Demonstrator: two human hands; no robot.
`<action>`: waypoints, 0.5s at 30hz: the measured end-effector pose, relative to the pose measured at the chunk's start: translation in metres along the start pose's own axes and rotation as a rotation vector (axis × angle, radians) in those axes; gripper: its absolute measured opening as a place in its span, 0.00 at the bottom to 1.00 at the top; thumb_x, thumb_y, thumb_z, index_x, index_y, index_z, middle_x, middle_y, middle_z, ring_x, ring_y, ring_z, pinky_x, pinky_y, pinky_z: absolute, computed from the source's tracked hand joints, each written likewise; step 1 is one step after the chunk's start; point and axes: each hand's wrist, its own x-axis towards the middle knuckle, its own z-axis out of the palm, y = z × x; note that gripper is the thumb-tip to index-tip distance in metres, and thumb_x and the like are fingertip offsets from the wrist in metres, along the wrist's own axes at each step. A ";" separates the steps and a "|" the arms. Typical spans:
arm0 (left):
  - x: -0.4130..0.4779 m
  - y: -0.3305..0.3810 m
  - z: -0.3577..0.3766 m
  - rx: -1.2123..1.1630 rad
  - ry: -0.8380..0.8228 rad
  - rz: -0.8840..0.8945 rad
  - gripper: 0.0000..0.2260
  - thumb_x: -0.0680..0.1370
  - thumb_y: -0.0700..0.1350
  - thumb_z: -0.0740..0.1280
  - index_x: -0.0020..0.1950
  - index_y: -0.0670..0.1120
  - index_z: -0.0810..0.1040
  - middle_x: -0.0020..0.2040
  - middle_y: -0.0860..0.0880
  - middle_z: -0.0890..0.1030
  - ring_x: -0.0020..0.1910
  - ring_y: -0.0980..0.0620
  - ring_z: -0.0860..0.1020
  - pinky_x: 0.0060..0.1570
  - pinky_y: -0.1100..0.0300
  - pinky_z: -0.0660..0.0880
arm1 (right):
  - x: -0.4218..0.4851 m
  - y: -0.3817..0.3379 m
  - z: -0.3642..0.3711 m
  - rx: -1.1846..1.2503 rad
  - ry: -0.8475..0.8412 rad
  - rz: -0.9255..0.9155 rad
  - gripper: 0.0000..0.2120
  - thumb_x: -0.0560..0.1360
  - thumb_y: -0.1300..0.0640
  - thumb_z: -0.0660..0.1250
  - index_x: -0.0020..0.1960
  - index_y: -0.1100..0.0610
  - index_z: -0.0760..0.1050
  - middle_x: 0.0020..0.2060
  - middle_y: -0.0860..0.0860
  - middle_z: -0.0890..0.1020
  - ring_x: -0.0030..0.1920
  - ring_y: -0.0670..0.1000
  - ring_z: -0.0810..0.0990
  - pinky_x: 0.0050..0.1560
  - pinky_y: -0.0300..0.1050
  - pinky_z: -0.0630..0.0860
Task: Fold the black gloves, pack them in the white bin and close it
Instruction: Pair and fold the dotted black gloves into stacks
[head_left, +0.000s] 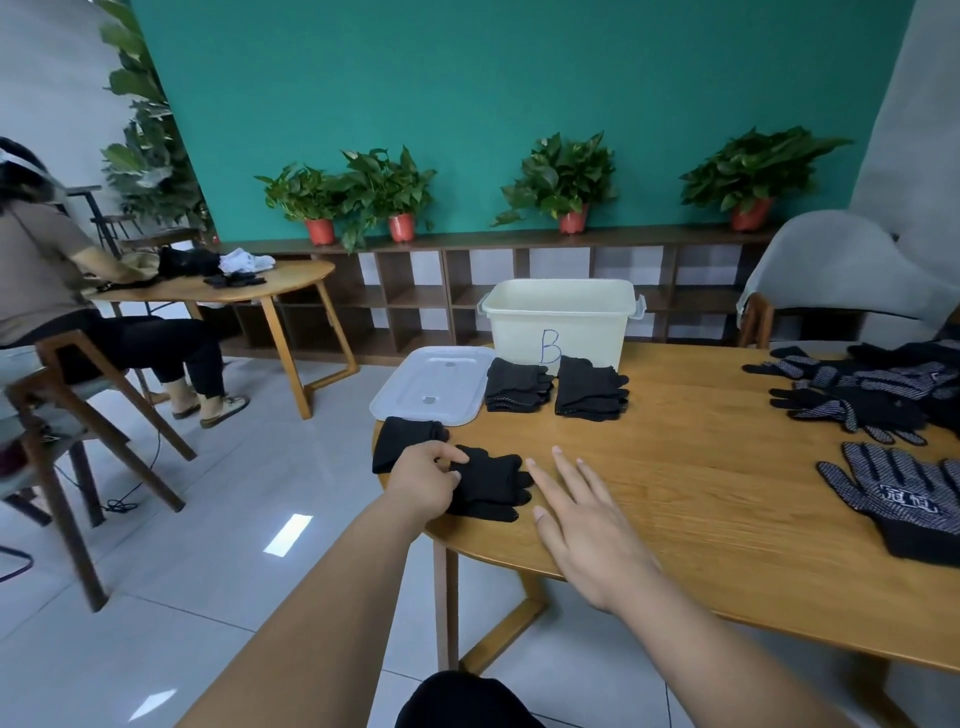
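Left grip (423, 480) pinching a folded black glove (491, 486) on the worktop (701, 467), in front of the open white bin (558, 322), right grip (587, 525) wide and flat beside that glove, two folded glove stacks (519, 384) just before the bin, lid (434, 384) at its left.

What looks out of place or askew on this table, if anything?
Nothing spilled or damaged. The lid lies off the bin, at the left edge of the table, and seems to overhang it slightly. The glove under the left hand also sits close to that edge.
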 end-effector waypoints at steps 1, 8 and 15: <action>0.002 -0.002 -0.003 0.001 -0.011 0.003 0.11 0.84 0.37 0.67 0.58 0.52 0.85 0.60 0.50 0.82 0.58 0.50 0.79 0.55 0.59 0.78 | 0.000 0.000 0.000 0.000 0.000 0.000 0.27 0.85 0.36 0.41 0.82 0.32 0.37 0.82 0.38 0.35 0.83 0.48 0.35 0.83 0.58 0.50; 0.013 0.002 -0.027 -0.009 0.132 0.122 0.14 0.83 0.37 0.69 0.66 0.51 0.84 0.61 0.53 0.79 0.63 0.49 0.78 0.65 0.52 0.80 | -0.001 -0.003 -0.001 0.002 -0.013 0.021 0.27 0.86 0.36 0.42 0.83 0.34 0.41 0.83 0.39 0.36 0.83 0.48 0.36 0.83 0.57 0.50; 0.044 0.004 -0.051 -0.079 0.231 0.022 0.17 0.85 0.37 0.66 0.71 0.51 0.80 0.65 0.49 0.76 0.57 0.49 0.76 0.50 0.60 0.80 | -0.002 -0.003 -0.001 -0.011 -0.043 0.033 0.28 0.85 0.35 0.42 0.84 0.36 0.44 0.83 0.40 0.38 0.84 0.49 0.40 0.82 0.55 0.50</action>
